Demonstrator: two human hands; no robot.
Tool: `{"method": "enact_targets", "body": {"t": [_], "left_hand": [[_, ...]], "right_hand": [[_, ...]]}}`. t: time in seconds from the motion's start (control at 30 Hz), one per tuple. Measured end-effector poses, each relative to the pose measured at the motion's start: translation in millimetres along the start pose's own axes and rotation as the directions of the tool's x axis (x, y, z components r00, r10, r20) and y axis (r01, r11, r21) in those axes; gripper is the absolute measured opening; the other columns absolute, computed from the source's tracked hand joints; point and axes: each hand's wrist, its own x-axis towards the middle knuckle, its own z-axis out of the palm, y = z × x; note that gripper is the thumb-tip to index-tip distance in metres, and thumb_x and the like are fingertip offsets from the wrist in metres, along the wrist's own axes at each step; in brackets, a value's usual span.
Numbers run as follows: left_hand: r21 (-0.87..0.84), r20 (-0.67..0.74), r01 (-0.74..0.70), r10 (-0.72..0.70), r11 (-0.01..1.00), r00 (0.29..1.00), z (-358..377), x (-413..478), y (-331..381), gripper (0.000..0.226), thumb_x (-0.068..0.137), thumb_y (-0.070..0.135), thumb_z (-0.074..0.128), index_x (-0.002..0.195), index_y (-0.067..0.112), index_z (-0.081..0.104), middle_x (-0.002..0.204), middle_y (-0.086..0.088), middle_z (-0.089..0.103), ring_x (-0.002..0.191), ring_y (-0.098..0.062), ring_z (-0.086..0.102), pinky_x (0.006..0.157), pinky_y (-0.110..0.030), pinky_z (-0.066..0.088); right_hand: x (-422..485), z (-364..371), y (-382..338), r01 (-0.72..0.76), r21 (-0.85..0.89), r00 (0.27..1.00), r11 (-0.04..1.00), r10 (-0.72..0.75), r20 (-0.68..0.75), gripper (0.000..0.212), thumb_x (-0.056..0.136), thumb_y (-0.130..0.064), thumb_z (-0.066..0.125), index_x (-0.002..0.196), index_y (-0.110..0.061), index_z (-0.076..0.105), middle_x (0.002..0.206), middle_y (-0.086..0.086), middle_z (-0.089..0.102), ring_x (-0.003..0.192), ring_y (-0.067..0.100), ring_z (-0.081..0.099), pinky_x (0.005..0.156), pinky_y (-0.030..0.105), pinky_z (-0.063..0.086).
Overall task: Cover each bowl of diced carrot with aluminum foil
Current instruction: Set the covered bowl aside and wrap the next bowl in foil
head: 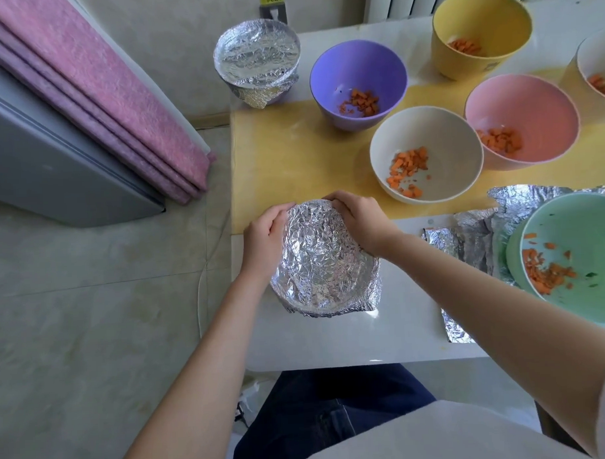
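Eight bowls stand on the surface (332,341): two wrapped in foil and six open. Each open one holds a small heap of diced carrot (408,167).

The near covered bowl (324,263) sits close to the front edge, crinkled foil pressed over its top and down its sides, so its contents are hidden. The left grip (265,237) is clamped on its left rim, fingers curled over the foil. The right grip (359,220) is clamped on the far right rim in the same way. The far covered bowl (257,59) stands at the back left corner, well apart from both grips.

The open bowls are:
- the purple bowl (340,66)
- the yellow bowl (475,17)
- the cream bowl (411,136)
- the pink bowl (530,104)
- the green bowl (575,226)
- a pale bowl (593,57), cut off by the right edge

The purple, cream and pink bowls rest on a yellow mat (291,154). The green bowl sits on loose foil sheets (476,233) at the right. They overlap, so their number cannot be told.
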Motion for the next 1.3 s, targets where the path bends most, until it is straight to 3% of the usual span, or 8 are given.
{"method": "enact_targets", "body": {"t": [0.2,0.43,0.53,0.7,0.9,1.0,1.1,1.3], "left_hand": [[-0.024,-0.021,0.026,-0.027,0.999,0.999,2.7,-2.0,-1.7,0.026,0.097,0.014,0.046,0.107,0.03,0.063,0.076,-0.016,0.062,0.068,-0.014,0.045,0.064,-0.026,0.041],[-0.002,-0.065,0.006,-0.006,1.0,0.998,3.6,-4.5,0.5,0.026,0.098,0.01,0.045,0.115,0.011,0.065,0.083,-0.004,0.069,0.084,-0.012,0.064,0.074,-0.008,0.047],[-0.06,-0.088,0.05,-0.055,0.997,0.995,4.8,-7.4,1.8,0.027,0.098,0.009,0.044,0.118,0.009,0.062,0.093,-0.015,0.067,0.076,-0.005,0.061,0.07,-0.007,0.043],[-0.156,-0.368,0.168,-0.215,0.973,0.904,9.1,-39.6,4.2,0.027,0.097,0.014,0.044,0.123,0.011,0.054,0.12,0.006,0.055,0.112,-0.008,0.053,0.092,-0.017,0.041],[-0.284,-0.452,0.34,-0.438,0.897,0.777,37.6,-77.3,12.0,0.024,0.1,0.013,0.034,0.116,0.006,0.05,0.08,0.001,0.053,0.062,0.004,0.047,0.053,-0.014,0.034],[-0.265,-0.488,0.298,-0.394,0.917,0.779,47.9,-82.1,9.7,0.028,0.101,0.014,0.033,0.12,0.007,0.052,0.098,-0.013,0.061,0.08,-0.015,0.053,0.063,-0.021,0.036],[-0.258,-0.533,0.269,-0.368,0.928,0.762,53.5,-77.9,4.7,0.03,0.101,0.014,0.032,0.117,0.004,0.055,0.103,-0.019,0.061,0.093,-0.031,0.054,0.071,-0.024,0.038],[-0.269,-0.545,0.232,-0.346,0.935,0.764,54.2,-76.1,5.0,0.029,0.101,0.014,0.032,0.114,0.005,0.056,0.098,-0.009,0.06,0.085,-0.015,0.05,0.068,-0.008,0.036]], "right_hand": [[-2.4,-0.2,-3.5,-0.013,0.028,1.0,1.0,0.014,-0.028,0.026,0.099,-0.009,0.041,0.114,-0.002,0.061,0.104,0.012,0.068,0.09,0.027,0.061,0.066,0.016,0.03],[-2.7,-0.3,-3.1,0.002,0.025,1.0,1.0,-0.001,-0.02,0.027,0.1,-0.012,0.04,0.114,-0.003,0.061,0.103,0.012,0.069,0.09,0.029,0.063,0.067,0.016,0.031],[-4.3,-0.5,-1.8,-0.017,0.024,1.0,1.0,0.017,0.006,0.03,0.101,-0.015,0.039,0.123,-0.006,0.057,0.115,0.01,0.066,0.103,0.028,0.06,0.08,0.021,0.037],[-26.0,-4.3,8.4,0.009,0.01,0.998,1.0,-0.009,0.062,0.04,0.101,-0.02,0.037,0.138,-0.006,0.041,0.137,0.012,0.05,0.125,0.025,0.046,0.101,0.025,0.031],[-43.3,-21.0,12.3,-0.06,0.039,0.998,0.997,0.058,0.037,0.034,0.101,-0.022,0.037,0.126,-0.005,0.053,0.106,0.014,0.065,0.094,0.03,0.059,0.077,0.029,0.036],[-50.3,-22.5,12.5,-0.09,-0.004,0.995,0.996,0.09,0.051,0.031,0.102,-0.021,0.035,0.12,-0.004,0.053,0.082,0.013,0.06,0.072,0.025,0.049,0.061,0.029,0.025],[-58.5,-18.1,11.1,-0.155,-0.088,0.985,0.984,0.161,0.064,0.026,0.1,-0.006,0.032,0.122,-0.004,0.046,0.089,0.022,0.061,0.07,0.028,0.047,0.055,0.032,0.019],[-67.2,-14.3,7.7,-0.12,-0.164,0.992,0.979,0.126,0.027,0.048,0.088,0.013,0.032,0.133,-0.003,0.038,0.088,0.026,0.059,0.068,0.031,0.044,0.055,0.031,0.011]]}}
